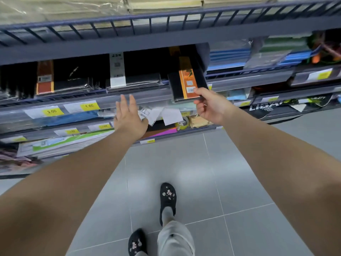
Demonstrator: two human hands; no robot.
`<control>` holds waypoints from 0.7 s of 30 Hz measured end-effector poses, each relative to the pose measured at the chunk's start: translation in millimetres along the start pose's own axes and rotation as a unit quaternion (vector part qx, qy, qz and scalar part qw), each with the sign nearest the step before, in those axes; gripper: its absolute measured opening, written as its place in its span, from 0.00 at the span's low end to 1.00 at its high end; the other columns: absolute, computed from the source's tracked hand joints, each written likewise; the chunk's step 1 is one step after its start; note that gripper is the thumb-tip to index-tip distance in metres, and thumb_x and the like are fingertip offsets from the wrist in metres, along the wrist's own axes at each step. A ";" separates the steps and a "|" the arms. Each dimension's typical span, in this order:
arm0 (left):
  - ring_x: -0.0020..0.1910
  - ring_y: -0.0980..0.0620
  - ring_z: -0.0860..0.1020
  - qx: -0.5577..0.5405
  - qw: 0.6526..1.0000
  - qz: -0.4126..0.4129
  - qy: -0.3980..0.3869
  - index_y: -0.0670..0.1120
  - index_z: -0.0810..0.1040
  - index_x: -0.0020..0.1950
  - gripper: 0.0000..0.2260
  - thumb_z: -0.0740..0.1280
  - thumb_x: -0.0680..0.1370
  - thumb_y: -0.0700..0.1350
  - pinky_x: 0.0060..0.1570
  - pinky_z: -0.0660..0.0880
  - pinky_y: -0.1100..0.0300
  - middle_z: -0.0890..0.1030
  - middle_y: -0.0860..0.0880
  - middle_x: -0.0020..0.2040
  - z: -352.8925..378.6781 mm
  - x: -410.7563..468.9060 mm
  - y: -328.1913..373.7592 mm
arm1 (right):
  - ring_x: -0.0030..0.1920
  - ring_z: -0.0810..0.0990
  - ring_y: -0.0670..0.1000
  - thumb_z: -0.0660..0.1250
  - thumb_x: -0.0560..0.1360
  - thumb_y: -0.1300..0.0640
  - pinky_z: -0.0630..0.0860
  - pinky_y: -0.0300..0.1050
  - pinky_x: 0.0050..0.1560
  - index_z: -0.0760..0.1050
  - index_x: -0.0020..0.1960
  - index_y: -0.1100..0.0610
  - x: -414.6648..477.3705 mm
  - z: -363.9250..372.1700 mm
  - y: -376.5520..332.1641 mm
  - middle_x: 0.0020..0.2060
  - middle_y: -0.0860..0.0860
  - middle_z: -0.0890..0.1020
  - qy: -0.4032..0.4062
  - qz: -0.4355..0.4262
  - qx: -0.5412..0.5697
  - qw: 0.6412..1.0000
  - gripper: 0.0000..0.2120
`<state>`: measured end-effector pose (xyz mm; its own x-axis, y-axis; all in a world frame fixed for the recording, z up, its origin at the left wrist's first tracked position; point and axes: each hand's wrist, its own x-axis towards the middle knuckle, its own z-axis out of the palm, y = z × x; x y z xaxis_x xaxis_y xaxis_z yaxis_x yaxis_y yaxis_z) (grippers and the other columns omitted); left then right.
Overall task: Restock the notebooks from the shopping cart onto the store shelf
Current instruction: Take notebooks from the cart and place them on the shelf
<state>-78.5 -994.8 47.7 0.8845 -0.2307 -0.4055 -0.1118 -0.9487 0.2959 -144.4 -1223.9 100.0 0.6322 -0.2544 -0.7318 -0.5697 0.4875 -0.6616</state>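
Observation:
My right hand (pixel 210 106) pinches the near edge of a black notebook with an orange band (pixel 186 84), held tilted at the front lip of the store shelf (pixel 147 97). My left hand (pixel 129 117) reaches forward just below that lip with straight fingers and holds nothing. On the shelf lie more black notebooks: one with a white band (pixel 132 78) in the middle and one with an orange band (pixel 60 80) to the left. The shopping cart is out of view.
A railed upper shelf (pixel 166 21) overhangs the notebooks. Blue folders (pixel 230 58) sit to the right. Lower shelves carry yellow price tags (pixel 88 106), paper packs and tape. Grey tiled floor (pixel 230 172) and my slippered feet lie below.

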 end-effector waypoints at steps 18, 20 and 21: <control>0.77 0.42 0.37 0.043 0.997 0.008 -0.056 0.52 0.36 0.78 0.42 0.64 0.76 0.52 0.74 0.46 0.42 0.30 0.50 0.76 3.6 15.4 -11.3 | 0.31 0.76 0.43 0.72 0.73 0.55 0.77 0.33 0.35 0.75 0.46 0.57 27.8 44.6 -10.4 0.32 0.49 0.79 0.094 -0.079 0.076 0.989 0.08; 0.77 0.42 0.39 0.017 0.998 0.012 -0.054 0.52 0.39 0.78 0.40 0.64 0.76 0.51 0.74 0.48 0.42 0.32 0.50 0.77 -0.2 14.5 -12.6 | 0.28 0.73 0.43 0.72 0.73 0.54 0.75 0.33 0.32 0.72 0.43 0.56 25.8 49.7 -9.2 0.29 0.49 0.76 0.114 -0.075 0.073 0.988 0.10; 0.77 0.43 0.39 0.006 0.999 0.014 -0.051 0.52 0.41 0.79 0.39 0.63 0.76 0.51 0.75 0.48 0.43 0.34 0.50 0.78 -1.9 13.0 -14.4 | 0.28 0.72 0.44 0.72 0.73 0.53 0.75 0.33 0.31 0.71 0.42 0.55 23.5 52.5 -6.3 0.29 0.49 0.75 0.116 -0.076 0.067 0.988 0.11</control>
<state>-64.6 -983.7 39.8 0.8301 -0.2776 -0.4835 -0.1418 -0.9438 0.2985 -98.4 -1189.1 95.6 0.5589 -0.5097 -0.6541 -0.3932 0.5316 -0.7502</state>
